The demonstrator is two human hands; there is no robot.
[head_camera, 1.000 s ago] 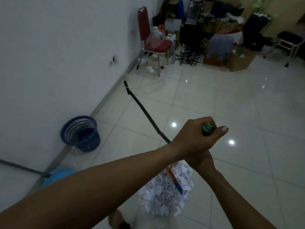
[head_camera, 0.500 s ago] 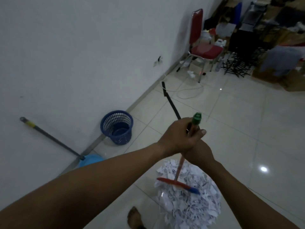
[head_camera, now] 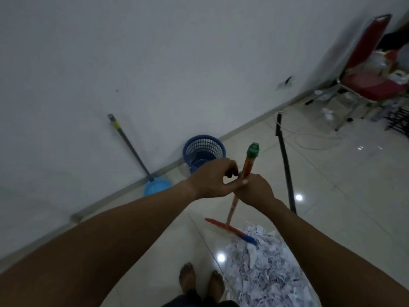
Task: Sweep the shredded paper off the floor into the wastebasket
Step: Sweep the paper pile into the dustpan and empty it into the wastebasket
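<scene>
Step in hand looks like gathering: right hand [head_camera: 254, 191] is wrapped around the orange broom handle [head_camera: 244, 171] below its green cap, while left hand [head_camera: 212, 180] sits just left of it with curled fingers that seem off the shaft, only the thumb touching (blurred, can't be sure). Broom head [head_camera: 230, 230] rests below the hands at the near edge of the shredded paper [head_camera: 263, 269] pile; next move probably needs pushing the pile toward the blue dustpan [head_camera: 156, 188], left of and beyond the left hand, before the blue wastebasket [head_camera: 203, 151] just beyond the left hand. Surface is glossy pale tile floor [head_camera: 343, 218] against a white wall [head_camera: 155, 63], red chair [head_camera: 365, 69] far right of the right hand.
</scene>
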